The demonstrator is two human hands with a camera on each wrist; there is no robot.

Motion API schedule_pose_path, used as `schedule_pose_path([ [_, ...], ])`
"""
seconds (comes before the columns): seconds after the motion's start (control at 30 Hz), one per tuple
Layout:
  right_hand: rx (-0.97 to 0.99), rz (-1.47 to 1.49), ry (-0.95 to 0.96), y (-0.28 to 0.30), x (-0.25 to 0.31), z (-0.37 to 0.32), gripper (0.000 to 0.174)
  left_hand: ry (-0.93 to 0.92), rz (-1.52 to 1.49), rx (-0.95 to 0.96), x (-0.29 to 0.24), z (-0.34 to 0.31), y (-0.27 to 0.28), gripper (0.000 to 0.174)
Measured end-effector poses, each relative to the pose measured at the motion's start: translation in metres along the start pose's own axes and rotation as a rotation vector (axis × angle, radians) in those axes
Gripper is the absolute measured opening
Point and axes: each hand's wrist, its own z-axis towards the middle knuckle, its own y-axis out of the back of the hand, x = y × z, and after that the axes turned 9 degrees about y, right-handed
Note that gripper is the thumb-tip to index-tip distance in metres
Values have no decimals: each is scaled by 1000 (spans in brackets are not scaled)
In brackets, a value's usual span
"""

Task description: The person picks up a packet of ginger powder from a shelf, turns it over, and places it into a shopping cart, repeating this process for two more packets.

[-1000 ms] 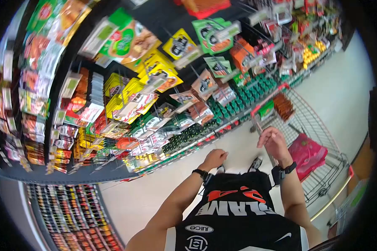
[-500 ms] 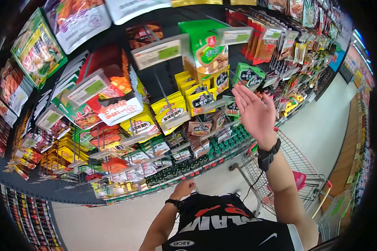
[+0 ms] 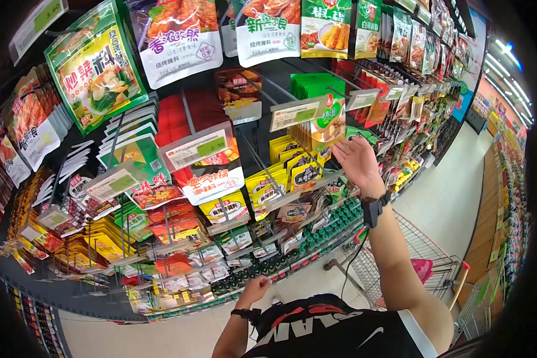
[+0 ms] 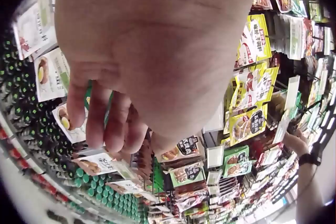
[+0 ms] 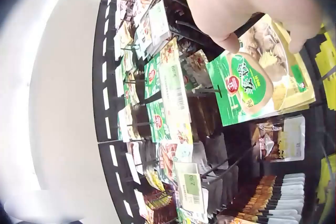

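Hovering at the lower edge of a green-and-yellow printed plastic pouch, the right hand has its fingers extended and its thumb apart! In the right wrist view thumb and finger overlap the pouch, yet whether they actually touch it cannot be told, and no firm grip shows. Down in front of the black printed jersey, the left hand hangs loosely curled, holding nothing, apparently kept low and out of the right arm's way.

And the pouch? It hangs among its fellows on the rack, face outward, presumably so shoppers can read it, with the bottom edge free. That looks the likelier side for fingers, because a white-and-green price label juts out in front on the left, seemingly set at the rod's end to be seen first.

Just below, small yellow sachets crowd the next row, leaving little slack beneath. Farther left, a red-and-white pouch hangs behind its own label.

Room is more generous toward the aisle: pale floor stretches away on the right, though the silver wire trolley stands close below that outstretched arm.
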Motion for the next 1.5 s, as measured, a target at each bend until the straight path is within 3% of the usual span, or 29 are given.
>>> schedule_pose_path([
  [0.13, -34, 29, 14, 8, 13, -17, 61, 13, -35, 0, 17, -8, -14, 24],
  [0.37, 109, 15, 53, 15, 23, -39, 52, -14, -11, 69, 23, -13, -34, 22],
  [0.4, 166, -24, 28, 7, 28, -46, 46, -15, -10, 92, 19, -9, -38, 22],
  [0.67, 180, -44, 40, 18, 89, -103, 45, -88, 64, 197, -51, 37, -62, 21],
  [0.77, 67, -103, 1, 62, 111, -117, 45, -60, -6, 215, -75, 50, -81, 22],
  [0.8, 122, -153, 112, 61, 112, -127, 43, -48, -42, 217, -82, 55, -89, 23],
  [0.83, 56, -233, 197, 71, 115, -136, 41, -32, -73, 224, -90, 60, -96, 23],
  [0.9, 115, -464, 348, 139, 116, -153, 39, -88, -191, 262, -128, 58, -104, 20],
  [1.0, 49, -787, 337, 225, 129, -193, 26, -69, -352, 379, -197, 40, -118, 15],
  [1.13, -56, -955, 470, 257, 132, -249, 19, -173, -535, 642, -273, 27, -144, 30],
  [1.17, 112, -1106, 575, 241, 144, -256, 20, -236, -585, 731, -290, 25, -153, 36],
  [1.2, 258, -1413, 647, 228, 157, -260, 29, -259, -559, 812, -309, 23, -166, 53],
  [1.23, 354, -1480, 773, 248, 151, -265, 39, -286, -553, 889, -329, 19, -180, 72],
  [1.27, 391, -1601, 757, 260, 144, -274, 57, -300, -640, 892, -344, 13, -201, 82],
  [1.3, 510, -1690, 631, 260, 148, -283, 56, -314, -727, 893, -353, 9, -224, 93],
  [1.33, 502, -1802, 612, 254, 149, -289, 54, -220, -779, 928, -349, 13, -243, 94],
  [1.37, 496, -1912, 585, 251, 151, -294, 53, -106, -736, 734, -347, 15, -264, 76],
  [1.43, 484, -1872, 505, 268, 162, -306, 48, -56, -549, 547, -362, 26, -293, 58],
  [1.5, 476, -1756, 448, 291, 181, -316, 47, -55, -526, 535, -375, 27, -314, 47],
])
